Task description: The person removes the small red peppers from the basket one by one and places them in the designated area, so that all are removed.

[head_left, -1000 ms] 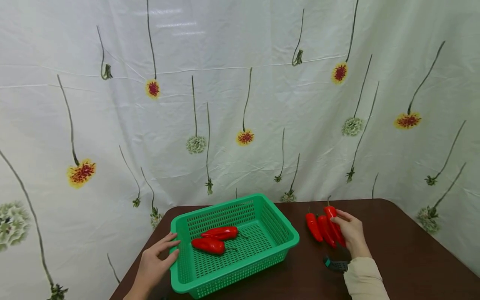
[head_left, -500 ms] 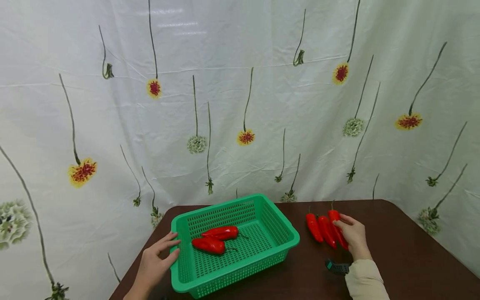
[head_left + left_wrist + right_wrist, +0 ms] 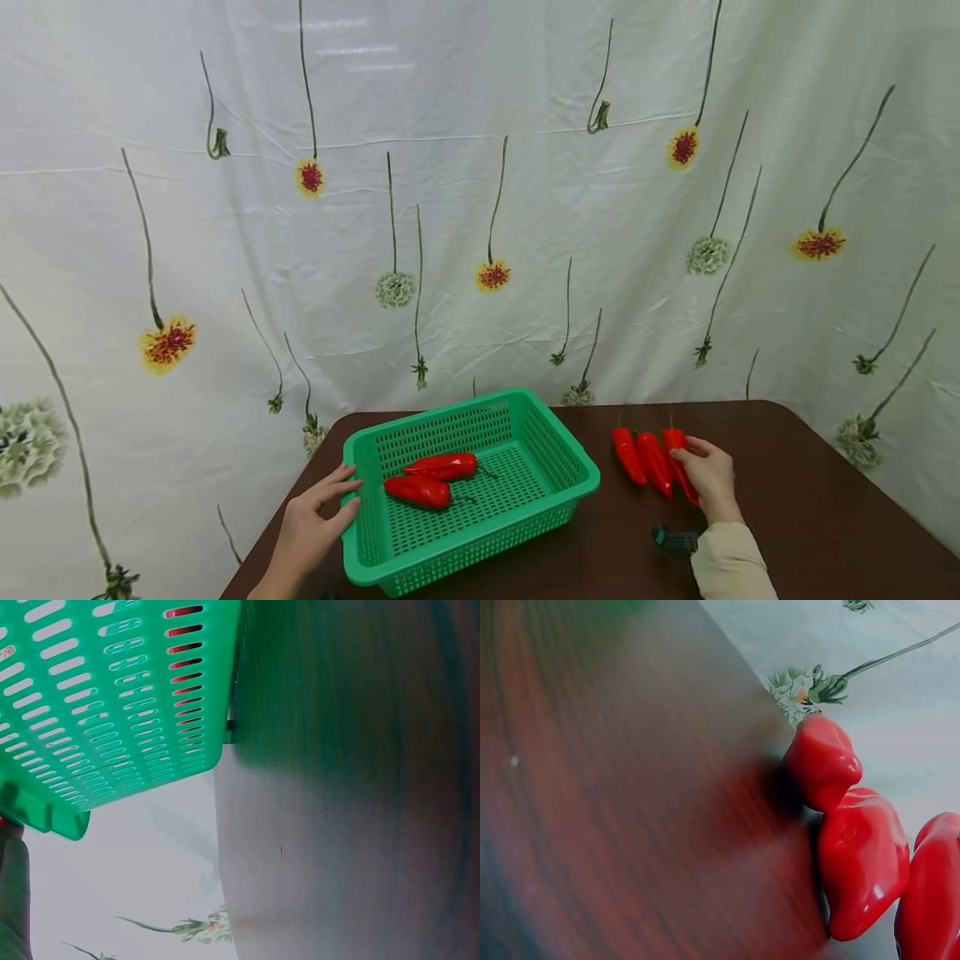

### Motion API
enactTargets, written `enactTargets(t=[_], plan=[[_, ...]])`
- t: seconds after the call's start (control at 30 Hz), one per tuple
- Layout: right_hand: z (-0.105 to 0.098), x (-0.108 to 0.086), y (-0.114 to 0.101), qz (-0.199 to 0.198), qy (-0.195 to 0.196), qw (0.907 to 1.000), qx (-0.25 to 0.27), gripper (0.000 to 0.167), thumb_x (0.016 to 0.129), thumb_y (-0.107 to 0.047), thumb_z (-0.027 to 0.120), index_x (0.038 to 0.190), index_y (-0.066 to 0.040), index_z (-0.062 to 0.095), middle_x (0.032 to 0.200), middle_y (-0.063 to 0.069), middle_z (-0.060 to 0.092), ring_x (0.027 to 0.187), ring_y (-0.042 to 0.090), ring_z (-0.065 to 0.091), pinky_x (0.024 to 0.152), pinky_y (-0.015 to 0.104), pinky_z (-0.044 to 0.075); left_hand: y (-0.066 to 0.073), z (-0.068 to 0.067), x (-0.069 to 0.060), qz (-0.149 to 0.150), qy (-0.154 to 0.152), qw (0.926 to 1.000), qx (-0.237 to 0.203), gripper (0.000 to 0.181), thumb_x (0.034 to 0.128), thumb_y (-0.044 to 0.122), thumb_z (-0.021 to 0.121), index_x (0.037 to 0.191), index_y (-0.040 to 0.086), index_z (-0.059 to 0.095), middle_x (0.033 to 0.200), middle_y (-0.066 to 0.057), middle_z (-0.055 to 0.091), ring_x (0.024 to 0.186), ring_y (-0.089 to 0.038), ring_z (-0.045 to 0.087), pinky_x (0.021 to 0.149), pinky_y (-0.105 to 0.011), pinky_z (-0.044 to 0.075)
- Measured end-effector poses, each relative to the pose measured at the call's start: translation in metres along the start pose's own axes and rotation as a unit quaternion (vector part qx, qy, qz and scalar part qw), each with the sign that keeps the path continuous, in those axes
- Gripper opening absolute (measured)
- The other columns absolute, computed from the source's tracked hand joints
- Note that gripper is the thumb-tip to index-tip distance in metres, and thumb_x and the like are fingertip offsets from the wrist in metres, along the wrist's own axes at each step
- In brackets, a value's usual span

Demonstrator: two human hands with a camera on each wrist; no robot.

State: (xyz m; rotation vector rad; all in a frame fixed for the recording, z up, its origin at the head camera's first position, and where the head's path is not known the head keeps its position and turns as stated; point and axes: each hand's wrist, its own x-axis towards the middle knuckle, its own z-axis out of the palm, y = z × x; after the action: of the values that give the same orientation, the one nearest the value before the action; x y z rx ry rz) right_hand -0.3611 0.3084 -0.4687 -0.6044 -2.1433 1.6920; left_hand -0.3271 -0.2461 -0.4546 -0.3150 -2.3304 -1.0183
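Two red peppers lie inside a green basket (image 3: 480,533), one (image 3: 442,467) just behind the other (image 3: 418,492). My left hand (image 3: 303,529) touches the basket's left rim with relaxed, slightly spread fingers. To the right of the basket, three red peppers form a row: the left one (image 3: 628,455), the middle one (image 3: 654,463) and the right one (image 3: 677,454). My right hand (image 3: 711,483) pinches that right pepper from its right side. In the right wrist view the peppers (image 3: 864,862) show at the right, and no fingers are visible.
A dark brown table (image 3: 600,554) carries everything, with a flowered white curtain (image 3: 450,333) behind it. A black strap (image 3: 678,542) shows beside my right wrist. Through the left wrist view, the basket's slotted side (image 3: 161,697) fills the upper left.
My right hand has moved slightly right and toward me together with the right pepper, whose stem end now sits lower, nearer the other peppers' height. My left hand has stayed at the rim.
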Motion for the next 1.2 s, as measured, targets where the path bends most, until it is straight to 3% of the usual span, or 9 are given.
enactTargets(t=[0.53, 0.8, 1.03, 1.2], plan=[[0.002, -0.0001, 0.0077, -0.014, 0.033, 0.9978, -0.055, 0.05, 0.094, -0.015, 0.065, 0.137, 0.006, 0.054, 0.137, 0.034, 0.054, 0.12, 0.045, 0.051, 0.096, 0.053, 0.047, 0.0004, -0.0006, 0.0, -0.002, 0.001, 1.0, -0.003, 0.024, 0.0835, 0.004, 0.078, 0.107, 0.009, 0.079, 0.127, -0.01, 0.07, 0.117, 0.021, 0.043, 0.09, -0.016, 0.051], [0.0015, -0.0007, 0.0099, -0.026, 0.028, 0.9969, -0.069, 0.05, 0.094, -0.016, 0.065, 0.136, 0.007, 0.054, 0.136, 0.035, 0.054, 0.121, 0.047, 0.049, 0.099, 0.055, 0.045, 0.0007, -0.0006, 0.0001, -0.007, 0.001, 0.9999, 0.007, 0.023, 0.084, 0.006, 0.078, 0.107, 0.01, 0.079, 0.127, -0.009, 0.071, 0.12, 0.013, 0.048, 0.093, -0.024, 0.054], [0.0007, -0.0015, 0.01, -0.033, 0.022, 0.9951, -0.091, 0.05, 0.093, -0.017, 0.064, 0.135, 0.009, 0.054, 0.135, 0.036, 0.054, 0.122, 0.049, 0.048, 0.099, 0.057, 0.043, 0.0015, 0.0001, 0.0005, -0.007, 0.001, 0.9998, 0.016, 0.023, 0.0841, 0.006, 0.078, 0.107, 0.01, 0.079, 0.127, -0.008, 0.071, 0.123, 0.004, 0.052, 0.092, -0.041, 0.059], [-0.0008, -0.0027, 0.0091, -0.032, 0.009, 0.9942, -0.102, 0.053, 0.093, -0.018, 0.063, 0.136, 0.01, 0.052, 0.137, 0.036, 0.052, 0.124, 0.051, 0.045, 0.1, 0.059, 0.043, 0.0012, 0.0003, 0.001, -0.01, -0.001, 0.9998, 0.016, 0.024, 0.0843, 0.006, 0.078, 0.108, 0.01, 0.079, 0.128, -0.008, 0.07, 0.124, 0.001, 0.054, 0.094, -0.047, 0.057]])
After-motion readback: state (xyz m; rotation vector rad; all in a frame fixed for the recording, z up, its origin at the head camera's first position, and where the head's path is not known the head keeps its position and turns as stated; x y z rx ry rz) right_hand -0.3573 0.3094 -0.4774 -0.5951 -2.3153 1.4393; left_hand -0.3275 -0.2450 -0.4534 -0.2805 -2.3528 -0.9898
